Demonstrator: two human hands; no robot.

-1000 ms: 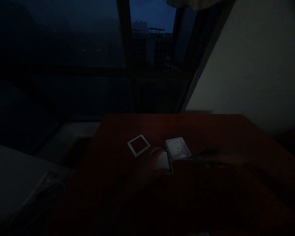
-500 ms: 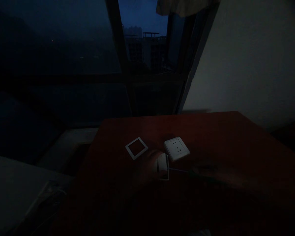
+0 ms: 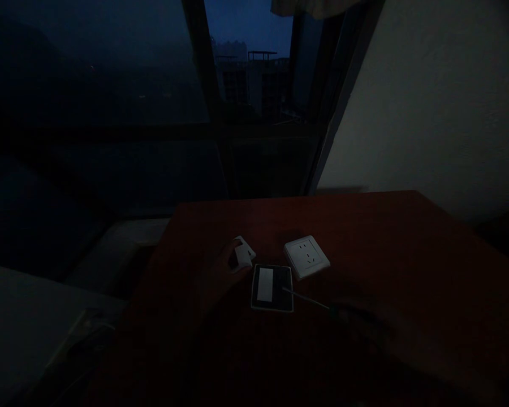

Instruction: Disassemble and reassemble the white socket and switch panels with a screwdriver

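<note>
Reddish-brown wooden tabletop (image 3: 365, 226) stretches past the white square socket (image 3: 307, 257) to its far edge. Your left hand (image 3: 221, 271) pinches a white rectangular plate (image 3: 243, 256); your right hand (image 3: 367, 323) clamps a thin-shafted screwdriver (image 3: 309, 298), tip at the black, white-rimmed square base (image 3: 281, 287) nearer you.

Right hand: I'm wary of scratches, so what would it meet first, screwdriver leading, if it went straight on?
The screwdriver, its tip seen against the dark square unit, would likely meet that unit's white strip first; depth is unclear in this dim light.
</note>
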